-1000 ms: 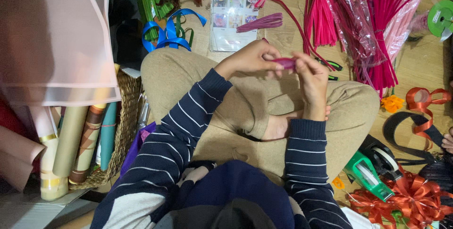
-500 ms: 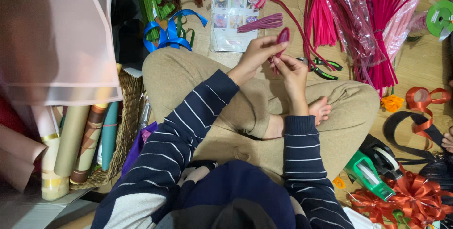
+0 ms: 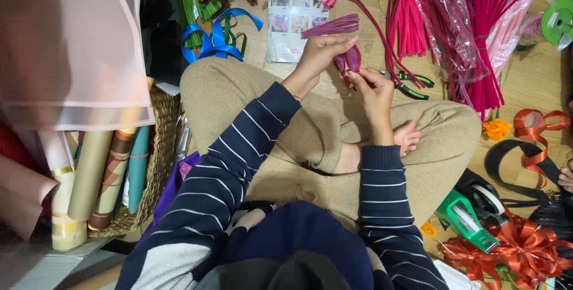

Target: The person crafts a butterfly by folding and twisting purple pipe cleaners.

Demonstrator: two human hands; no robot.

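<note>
In the head view we look down on a seated person with crossed legs in tan trousers and navy striped sleeves, and just above the centre of the frame both hands meet on a small magenta looped piece (image 3: 349, 61) made of fuzzy stems. The left hand (image 3: 319, 57) reaches in from the left with its fingers curled, and its fingertips pinch the upper part of that piece. The right hand (image 3: 376, 90) comes up from below, fingers closed and tips pressed to the lower part of the same piece, so both hands have hold of it above the right knee. Just above the hands, a bundle of purple loops (image 3: 331, 26) lies on the wooden floor, overlapping a clear sticker sheet (image 3: 292, 12). Right of the hands we see black-handled pliers (image 3: 409, 84), and further to the upper right a sheaf of pink and magenta stems (image 3: 477, 33) in clear wrap. Blue ribbon (image 3: 218, 36) curls at the upper centre-left. A wicker basket (image 3: 158, 164) with paper rolls stands at the left. At the lower right sit a green tape dispenser (image 3: 462, 215) and a red ribbon bow (image 3: 516, 248).
</note>
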